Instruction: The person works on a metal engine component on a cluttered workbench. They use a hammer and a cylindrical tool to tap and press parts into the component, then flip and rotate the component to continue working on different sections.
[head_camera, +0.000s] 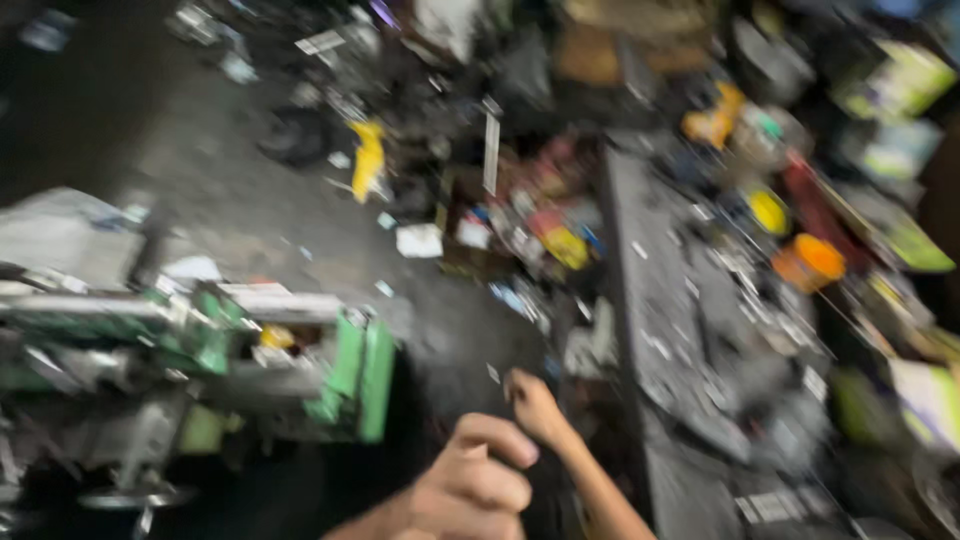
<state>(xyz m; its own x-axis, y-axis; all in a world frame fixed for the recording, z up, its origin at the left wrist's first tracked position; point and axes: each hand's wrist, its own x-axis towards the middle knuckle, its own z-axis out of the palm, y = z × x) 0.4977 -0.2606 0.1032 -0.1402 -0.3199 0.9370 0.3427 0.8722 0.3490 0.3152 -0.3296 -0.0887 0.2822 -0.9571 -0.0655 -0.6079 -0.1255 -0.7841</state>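
Note:
The whole head view is motion-blurred. My left hand is low at the bottom centre with its fingers curled into a fist, and I see nothing in it. My right hand reaches further out just beyond it, its forearm running in from the bottom right. It hovers over the dark floor beside the left edge of a dark workbench. A small pale scrap lies just past its fingers. The blur hides whether this hand holds anything.
A green metal machine with grey parts fills the left side. The workbench at right carries cluttered tools, an orange container and a yellow lid. The dark floor holds paper scraps, a yellow object and boxes of coloured items.

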